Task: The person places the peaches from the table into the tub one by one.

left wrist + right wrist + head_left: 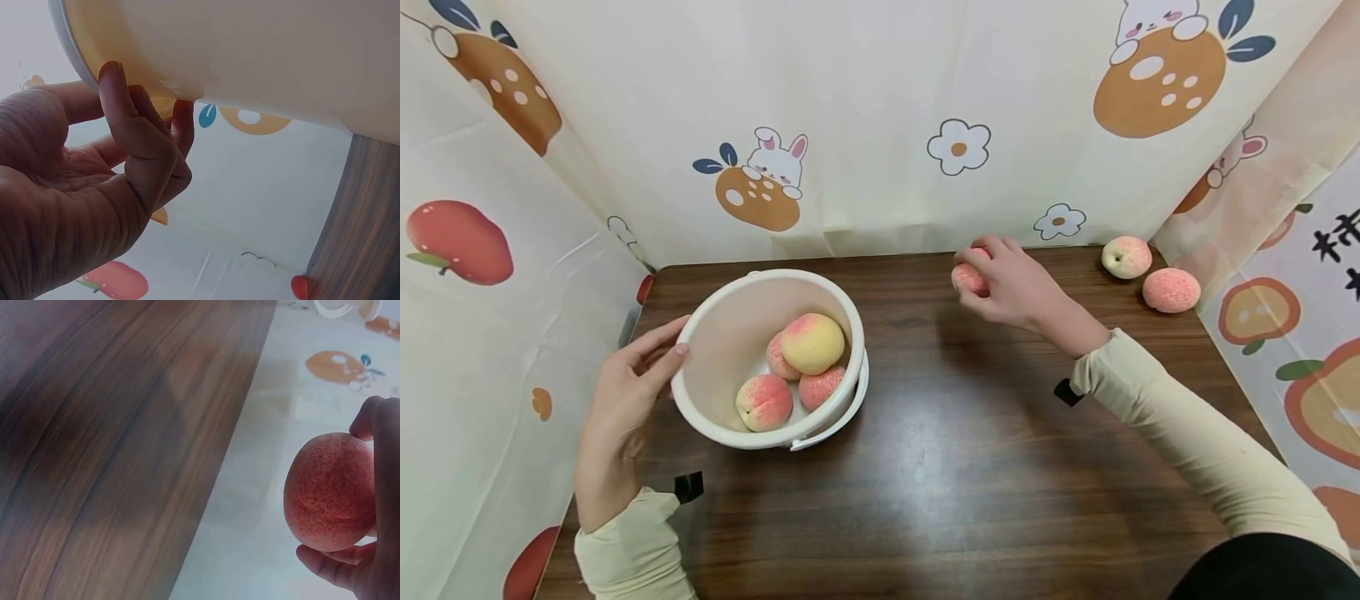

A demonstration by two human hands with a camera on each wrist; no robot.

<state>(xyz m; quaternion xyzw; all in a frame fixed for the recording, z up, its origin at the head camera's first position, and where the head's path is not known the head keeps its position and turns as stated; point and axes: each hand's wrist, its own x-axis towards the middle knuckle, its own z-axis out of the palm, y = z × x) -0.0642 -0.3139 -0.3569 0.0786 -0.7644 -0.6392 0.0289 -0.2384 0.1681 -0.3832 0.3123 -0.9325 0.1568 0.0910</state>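
Observation:
A white bucket (711, 421) stands on the left of the table, its handle folded down at the near right side. Inside lie several peaches, among them a yellowish peach (812, 343) on top and a pink one (764, 402) nearer the front. My left hand (632, 383) holds the bucket's left rim; in the left wrist view thumb and fingers pinch its edge. Right of the bucket, near the table's back edge, my right hand (1015, 283) grips a pinkish-red peach (331, 492), its fingers curled round the fruit, well seen in the right wrist view.
Two more peaches, a pale one (1126, 257) and a pink one (1171, 290), lie at the back right corner of the dark wooden table (925, 467). Printed curtains (880, 100) close off the back and both sides.

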